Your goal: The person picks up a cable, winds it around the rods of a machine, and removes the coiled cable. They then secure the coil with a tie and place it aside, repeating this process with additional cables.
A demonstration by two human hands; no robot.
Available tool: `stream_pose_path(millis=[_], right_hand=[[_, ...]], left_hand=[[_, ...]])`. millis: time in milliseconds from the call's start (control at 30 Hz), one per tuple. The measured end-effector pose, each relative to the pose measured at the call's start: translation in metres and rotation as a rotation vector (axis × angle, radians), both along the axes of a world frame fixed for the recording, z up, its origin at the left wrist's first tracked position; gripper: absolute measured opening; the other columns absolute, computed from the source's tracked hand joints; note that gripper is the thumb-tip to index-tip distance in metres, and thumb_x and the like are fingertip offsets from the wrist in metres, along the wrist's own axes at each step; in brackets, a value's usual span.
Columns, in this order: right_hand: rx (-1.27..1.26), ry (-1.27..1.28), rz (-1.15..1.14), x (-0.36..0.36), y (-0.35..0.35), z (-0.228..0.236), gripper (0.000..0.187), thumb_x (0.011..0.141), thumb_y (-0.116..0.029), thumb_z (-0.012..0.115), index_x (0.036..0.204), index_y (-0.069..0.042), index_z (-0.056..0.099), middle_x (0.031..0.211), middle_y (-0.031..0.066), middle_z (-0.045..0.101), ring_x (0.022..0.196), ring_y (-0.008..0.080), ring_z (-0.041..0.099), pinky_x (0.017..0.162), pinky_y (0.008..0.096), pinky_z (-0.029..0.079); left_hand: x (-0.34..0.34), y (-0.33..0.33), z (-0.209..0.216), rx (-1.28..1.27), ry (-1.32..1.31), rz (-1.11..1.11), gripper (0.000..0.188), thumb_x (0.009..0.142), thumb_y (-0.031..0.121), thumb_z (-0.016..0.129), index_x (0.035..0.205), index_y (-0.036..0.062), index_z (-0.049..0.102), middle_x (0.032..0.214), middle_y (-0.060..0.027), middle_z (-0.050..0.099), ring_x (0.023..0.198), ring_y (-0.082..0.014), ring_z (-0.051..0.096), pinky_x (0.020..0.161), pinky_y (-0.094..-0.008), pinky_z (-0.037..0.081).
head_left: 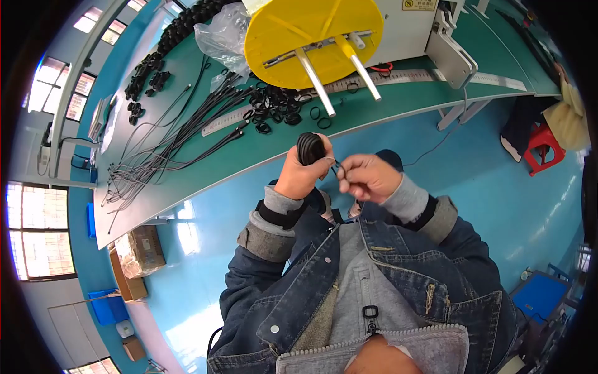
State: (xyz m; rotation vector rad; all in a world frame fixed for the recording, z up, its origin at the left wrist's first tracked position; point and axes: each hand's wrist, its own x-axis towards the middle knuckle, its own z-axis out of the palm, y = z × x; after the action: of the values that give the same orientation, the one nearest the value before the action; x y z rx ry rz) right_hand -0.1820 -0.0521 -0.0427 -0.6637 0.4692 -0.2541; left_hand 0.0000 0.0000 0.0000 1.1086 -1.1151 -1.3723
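Observation:
My left hand [300, 173] is closed round a coiled black cable [309, 148], held up just off the table's front edge. Beside it my right hand [372, 179] pinches a thin black strand [338, 167] that runs to the coil. Whether the strand is the cable's end or a small band cannot be told. Just beyond the hands, a pile of small black rings [274, 107] lies on the green tabletop [230, 162]. A bundle of loose black cables [180, 132] stretches away to the left of it.
A yellow disc [280, 43] with two projecting rods [316, 83] overhangs the table, mounted on a white machine [405, 37]. Under it runs a steel ruler [417, 76]. Clear plastic bags [224, 37] and dark coils [187, 28] sit behind. A red stool [544, 148] stands right.

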Motion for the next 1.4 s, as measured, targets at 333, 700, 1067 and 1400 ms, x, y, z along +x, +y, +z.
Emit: stream_pose_path(millis=[333,700,1067,1400], right_hand=[[-1.042,0.150,-0.098,-0.014,-0.022,0.074,0.047,0.073,-0.016,0.071,0.116,-0.005,0.053,0.083,0.0075,0.063,0.058,0.0097,0.058,0.048,0.0205,0.045],[-1.624,0.272,-0.094,0.008,-0.019,0.054,0.057,0.065,-0.019,0.078,0.108,-0.002,0.045,0.096,0.0086,0.055,0.084,0.0177,0.056,0.063,0.0265,0.049],[-0.309,0.084,-0.236,-0.008,-0.019,0.040,0.030,0.080,-0.021,0.063,0.094,0.001,0.049,0.072,0.0090,0.054,0.049,0.0180,0.052,0.046,0.0294,0.044],[-1.932,0.256,-0.608,0.018,0.003,0.047,0.038,0.079,-0.036,0.063,0.089,-0.002,0.052,0.068,0.0112,0.056,0.059,0.0270,0.058,0.050,0.0341,0.046]], left_hand=[[-0.013,0.003,-0.001,-0.267,-0.751,0.172,0.027,0.071,0.004,0.066,0.092,0.0011,0.049,0.076,-0.0094,0.055,0.064,-0.0213,0.055,0.057,-0.0312,0.044],[-0.026,0.003,-0.009,-0.455,-0.914,0.172,0.053,0.064,0.012,0.075,0.109,0.0009,0.049,0.092,-0.0171,0.060,0.081,-0.0284,0.060,0.070,-0.0320,0.048],[-0.025,0.011,0.011,-0.259,-0.752,0.042,0.054,0.063,0.007,0.072,0.110,-0.0003,0.045,0.095,-0.0181,0.057,0.085,-0.0324,0.059,0.071,-0.0356,0.048],[-0.042,0.006,-0.014,-0.494,-0.895,0.331,0.031,0.066,0.011,0.065,0.089,0.0042,0.046,0.073,-0.0125,0.052,0.066,-0.0332,0.054,0.056,-0.0386,0.044]])
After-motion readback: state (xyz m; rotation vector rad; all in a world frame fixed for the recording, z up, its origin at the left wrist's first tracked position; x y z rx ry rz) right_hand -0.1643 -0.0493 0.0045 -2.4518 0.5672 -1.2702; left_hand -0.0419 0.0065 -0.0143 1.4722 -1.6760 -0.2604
